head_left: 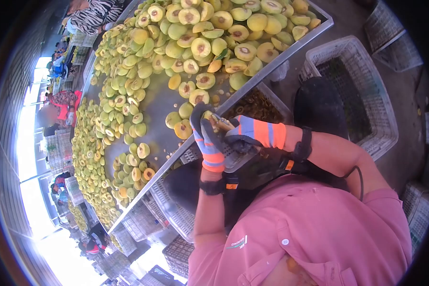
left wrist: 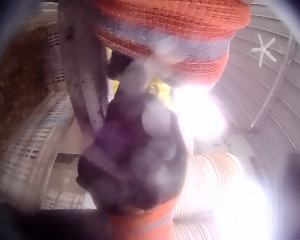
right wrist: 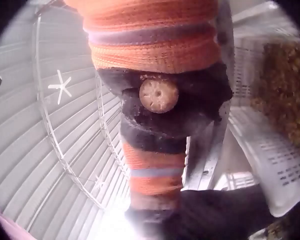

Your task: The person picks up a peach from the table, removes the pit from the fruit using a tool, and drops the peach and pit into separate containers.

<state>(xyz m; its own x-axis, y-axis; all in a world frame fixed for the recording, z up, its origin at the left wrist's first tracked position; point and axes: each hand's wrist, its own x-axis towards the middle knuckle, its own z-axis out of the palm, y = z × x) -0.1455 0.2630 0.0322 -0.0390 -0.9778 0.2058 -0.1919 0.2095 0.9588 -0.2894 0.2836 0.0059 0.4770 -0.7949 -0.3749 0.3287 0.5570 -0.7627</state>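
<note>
In the head view my left hand (head_left: 207, 138), in a dark-palmed glove with an orange and grey cuff, holds a yellow-green stone fruit (head_left: 207, 115) just inside the metal table's near edge. My right hand (head_left: 252, 132), gloved alike, grips a tool with a wooden handle. The round handle end (right wrist: 159, 95) pokes out of the fist in the right wrist view; the tool's working end is hidden between the hands. Yellow fruit (left wrist: 161, 91) peeks out between the two gloves in the left wrist view. Beside the hands, a few halved fruits (head_left: 183, 128) lie on the table (head_left: 152, 102).
Heaps of halved fruit (head_left: 176, 33) cover much of the table. Under its raised edge (head_left: 271, 66) stands a crate of brown scraps (head_left: 252, 105). A large white crate (head_left: 381, 109) stands to the right. Other people (head_left: 62, 105) work along the left side.
</note>
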